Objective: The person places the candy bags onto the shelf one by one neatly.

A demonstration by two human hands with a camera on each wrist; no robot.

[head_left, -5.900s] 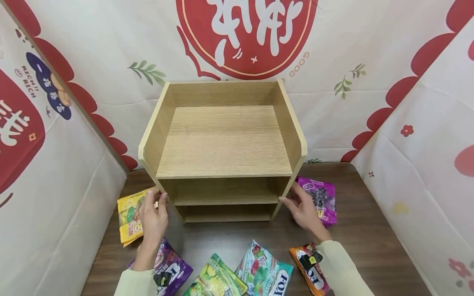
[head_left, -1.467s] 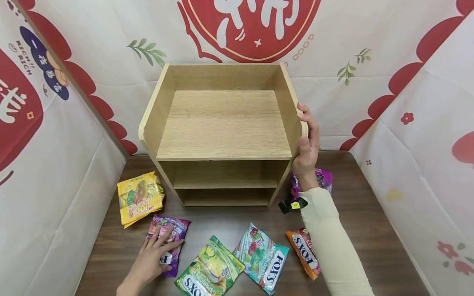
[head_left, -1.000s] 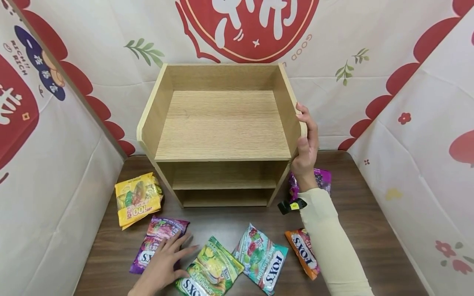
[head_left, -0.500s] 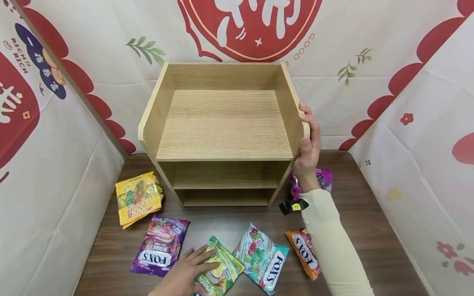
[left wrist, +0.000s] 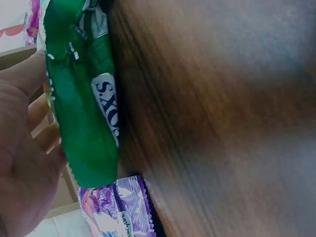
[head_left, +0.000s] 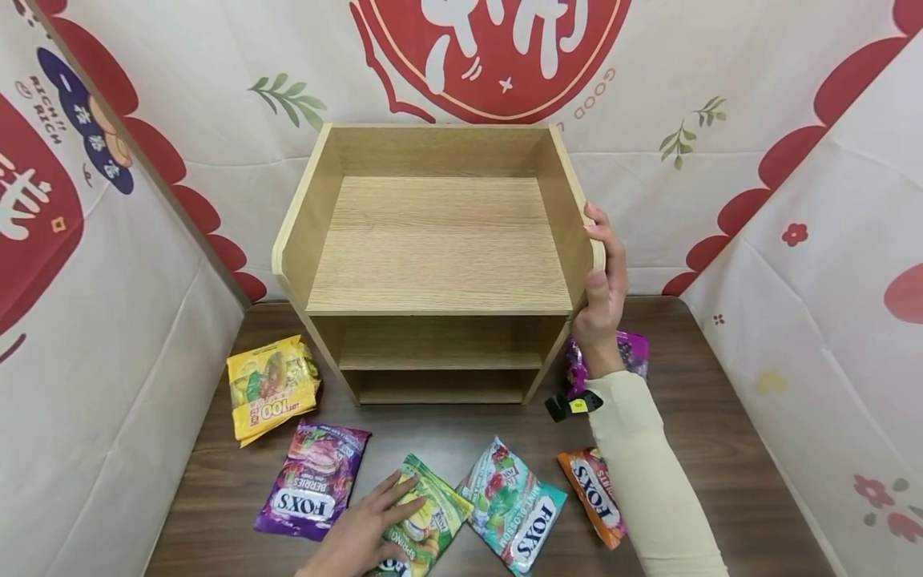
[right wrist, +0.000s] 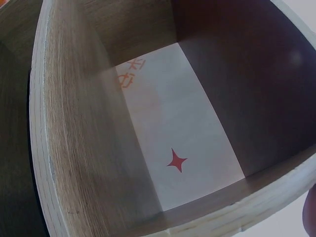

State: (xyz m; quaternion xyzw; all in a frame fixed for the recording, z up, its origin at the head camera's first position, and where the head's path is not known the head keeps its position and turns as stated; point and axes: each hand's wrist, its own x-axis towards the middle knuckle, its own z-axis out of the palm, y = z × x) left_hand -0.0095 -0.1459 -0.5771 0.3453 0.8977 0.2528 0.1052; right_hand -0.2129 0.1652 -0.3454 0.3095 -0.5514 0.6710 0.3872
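Observation:
A light wooden shelf unit [head_left: 440, 240] stands against the back cloth, with an open top tray and two lower levels. My right hand [head_left: 604, 296] holds its right side panel, fingers on the upper edge; the right wrist view shows the wooden panels [right wrist: 79, 148] close up. At the front, my left hand [head_left: 368, 529] rests with extended fingers on a green and yellow Fox's candy bag [head_left: 425, 521]. In the left wrist view the palm is beside that bag's green end [left wrist: 84, 128], fingertips hidden behind it.
Other candy bags lie on the dark table [head_left: 692, 449]: purple Berries [head_left: 313, 481], teal Fox's [head_left: 512, 505], orange Fox's [head_left: 594, 493], and yellow [head_left: 274, 385] left of the shelf. A magenta bag [head_left: 633, 353] lies partly behind the right wrist. Printed cloth walls [head_left: 808, 304] enclose the table.
The shelf was held on both sides earlier. My left hand then moved to the purple bag and on to the green one. My right hand went up to the side panel and has stayed there.

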